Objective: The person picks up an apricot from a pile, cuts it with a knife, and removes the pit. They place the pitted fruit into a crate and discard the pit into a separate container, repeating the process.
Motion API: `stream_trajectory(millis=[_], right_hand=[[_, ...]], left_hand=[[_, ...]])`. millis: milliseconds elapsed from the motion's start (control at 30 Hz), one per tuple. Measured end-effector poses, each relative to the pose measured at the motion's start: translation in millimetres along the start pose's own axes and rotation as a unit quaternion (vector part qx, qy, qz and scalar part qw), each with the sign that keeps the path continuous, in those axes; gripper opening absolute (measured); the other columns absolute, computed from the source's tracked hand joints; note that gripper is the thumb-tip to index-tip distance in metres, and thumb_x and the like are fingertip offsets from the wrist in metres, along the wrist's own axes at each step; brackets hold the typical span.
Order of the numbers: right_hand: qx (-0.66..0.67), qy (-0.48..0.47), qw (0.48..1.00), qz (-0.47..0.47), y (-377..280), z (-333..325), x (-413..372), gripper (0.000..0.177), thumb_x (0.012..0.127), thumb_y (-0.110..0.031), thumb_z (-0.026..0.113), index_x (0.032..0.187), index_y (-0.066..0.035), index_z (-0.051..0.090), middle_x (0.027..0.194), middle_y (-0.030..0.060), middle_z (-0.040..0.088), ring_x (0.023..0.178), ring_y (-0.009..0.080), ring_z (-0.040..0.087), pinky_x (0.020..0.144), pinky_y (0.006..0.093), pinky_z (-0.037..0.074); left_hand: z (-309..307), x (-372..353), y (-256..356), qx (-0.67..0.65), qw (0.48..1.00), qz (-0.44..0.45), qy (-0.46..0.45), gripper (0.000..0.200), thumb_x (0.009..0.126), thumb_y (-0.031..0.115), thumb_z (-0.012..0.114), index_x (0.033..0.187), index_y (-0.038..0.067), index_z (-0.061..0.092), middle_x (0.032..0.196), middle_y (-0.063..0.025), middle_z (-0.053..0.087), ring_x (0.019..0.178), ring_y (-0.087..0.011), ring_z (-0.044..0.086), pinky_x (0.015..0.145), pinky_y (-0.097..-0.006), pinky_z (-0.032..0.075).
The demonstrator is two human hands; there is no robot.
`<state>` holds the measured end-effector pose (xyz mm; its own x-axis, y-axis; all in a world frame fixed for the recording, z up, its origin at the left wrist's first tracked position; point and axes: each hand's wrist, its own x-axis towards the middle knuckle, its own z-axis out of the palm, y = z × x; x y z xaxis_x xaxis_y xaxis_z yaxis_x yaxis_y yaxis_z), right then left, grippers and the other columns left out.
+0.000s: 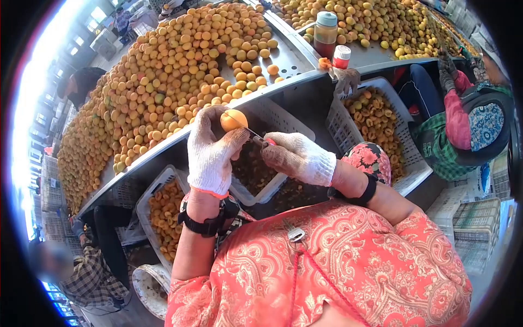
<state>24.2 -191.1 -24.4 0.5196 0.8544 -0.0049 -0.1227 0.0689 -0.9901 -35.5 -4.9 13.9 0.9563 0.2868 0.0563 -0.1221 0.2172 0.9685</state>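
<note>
Gloved left hand [215, 148] pinches orange fruit [233, 120] between thumb and fingers, over crate [294, 126] beside metal table [285, 52]; gloved right hand [291, 154] wraps fingers around small knife [255, 134], blade at fruit. Steady hold, short controlled stroke look best; left thumb, near blade, needs keeping clear.

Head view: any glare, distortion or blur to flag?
Head view: glare whitens the left edge, and black corners frame the bowed wide-angle image; same view: a co-worker's head is blurred, while left hand, right hand and fruit look reasonably sharp.
</note>
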Motion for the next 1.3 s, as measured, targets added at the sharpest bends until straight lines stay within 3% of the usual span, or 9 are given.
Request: stream_trajectory(millis=[400,533,700,800,933,1000,1067,1200,1300], right_hand=[[0.042,-0.02,0.999,0.001,18,11,-3,0.026,0.1,-0.035,0.056,0.092,-0.01,0.055,0.076,-0.0075,0.046,0.07,0.0052,0.042,0.062,0.0251,0.04],[0.004,0.004,1.0,-0.031,17,12,-3,0.029,0.1,-0.034,0.056,0.092,-0.007,0.053,0.073,-0.0041,0.048,0.068,0.0066,0.044,0.061,0.0269,0.041],[-0.21,0.121,0.966,-0.093,24,15,1,0.026,0.1,-0.027,0.055,0.099,-0.001,0.05,0.08,0.0203,0.062,0.078,0.0371,0.065,0.065,0.0404,0.048],[-0.224,0.128,0.963,-0.072,19,15,0,0.023,0.1,-0.024,0.054,0.103,-0.002,0.05,0.086,0.025,0.063,0.088,0.0452,0.063,0.069,0.0444,0.049],[-0.21,0.147,0.958,-0.128,30,17,0,0.021,0.1,-0.021,0.054,0.102,-0.001,0.05,0.085,0.0242,0.064,0.086,0.0438,0.064,0.068,0.0447,0.049],[-0.198,0.152,0.965,-0.076,26,16,0,0.022,0.101,-0.023,0.053,0.104,-0.001,0.052,0.084,0.0156,0.064,0.079,0.022,0.066,0.07,0.0354,0.051],[-0.228,0.163,0.959,-0.052,21,18,2,0.02,0.099,-0.023,0.055,0.1,-0.002,0.055,0.086,0.0184,0.065,0.083,0.0297,0.068,0.069,0.0387,0.053],[-0.262,0.139,0.95,-0.099,25,12,-2,0.026,0.094,-0.03,0.061,0.099,-0.004,0.058,0.087,0.0215,0.065,0.086,0.0405,0.065,0.073,0.0437,0.051],[-0.236,0.179,0.953,-0.064,1,11,-6,0.036,0.095,-0.038,0.063,0.098,-0.003,0.055,0.082,0.0169,0.064,0.077,0.0249,0.065,0.069,0.0388,0.048]], left_hand=[[9,-6,-6,-0.021,0.999,0.049,-0.003,0.043,0.07,-0.01,0.073,0.109,-0.001,0.056,0.104,-0.0064,0.055,0.095,-0.0142,0.057,0.078,-0.0251,0.052],[8,-7,-10,-0.13,0.991,0.016,-0.02,0.032,0.083,0.004,0.069,0.112,0.0,0.056,0.092,-0.0068,0.058,0.069,-0.0097,0.054,0.059,-0.0206,0.045],[9,-2,-25,-0.145,0.987,-0.061,0.022,0.042,0.099,0.047,0.053,0.115,0.008,0.057,0.079,-0.0024,0.057,0.052,-0.0075,0.042,0.046,-0.0207,0.032],[11,-1,-32,-0.164,0.983,-0.072,0.032,0.037,0.099,0.042,0.055,0.113,0.008,0.059,0.076,-0.0032,0.057,0.055,-0.0109,0.047,0.048,-0.0241,0.036],[23,-5,-33,-0.179,0.982,-0.024,0.05,0.033,0.099,0.031,0.058,0.117,0.004,0.059,0.091,-0.0061,0.061,0.071,-0.0129,0.057,0.057,-0.0253,0.045],[23,-10,-31,-0.183,0.983,0.012,-0.021,0.035,0.097,0.019,0.061,0.128,0.002,0.055,0.109,-0.0062,0.06,0.083,-0.0129,0.058,0.068,-0.0268,0.052],[11,-8,-41,-0.19,0.981,-0.029,0.004,0.035,0.096,0.01,0.06,0.13,0.005,0.054,0.107,-0.0066,0.063,0.085,-0.016,0.062,0.074,-0.0307,0.056],[-11,14,-70,-0.243,0.968,-0.039,0.047,0.031,0.091,0.014,0.058,0.12,0.005,0.06,0.097,-0.0056,0.063,0.077,-0.0162,0.06,0.062,-0.0313,0.054],[-7,8,-42,-0.086,0.99,0.01,0.115,0.024,0.088,0.009,0.053,0.111,0.005,0.058,0.083,-0.0026,0.057,0.06,-0.0103,0.053,0.047,-0.0218,0.042]])
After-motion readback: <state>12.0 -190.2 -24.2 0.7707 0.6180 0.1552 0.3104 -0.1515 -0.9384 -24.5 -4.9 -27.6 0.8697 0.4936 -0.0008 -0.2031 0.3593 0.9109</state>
